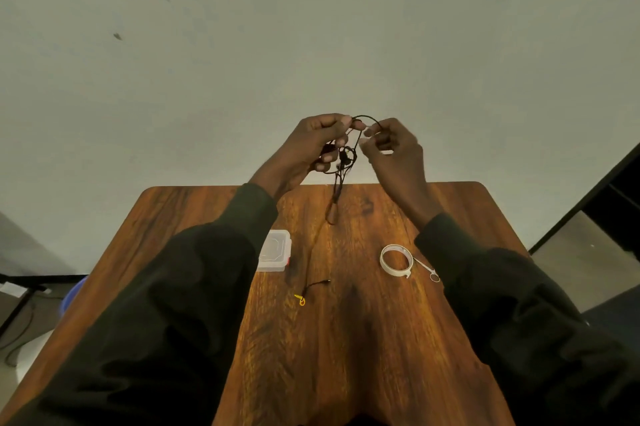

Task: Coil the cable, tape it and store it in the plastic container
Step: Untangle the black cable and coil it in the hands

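A thin black cable hangs from both raised hands above the far edge of the wooden table. My left hand grips a few gathered loops of it. My right hand pinches the arc of cable running between the two hands. The loose end trails down to the tabletop, ending in a black plug and a yellow tie. A small clear plastic container with its lid on lies at the left, partly behind my left sleeve. A roll of white tape lies at the right.
Small metal scissors lie just right of the tape roll, next to my right sleeve. A pale wall stands behind the table. A blue bin and floor cables sit at the lower left, and dark furniture at the right.
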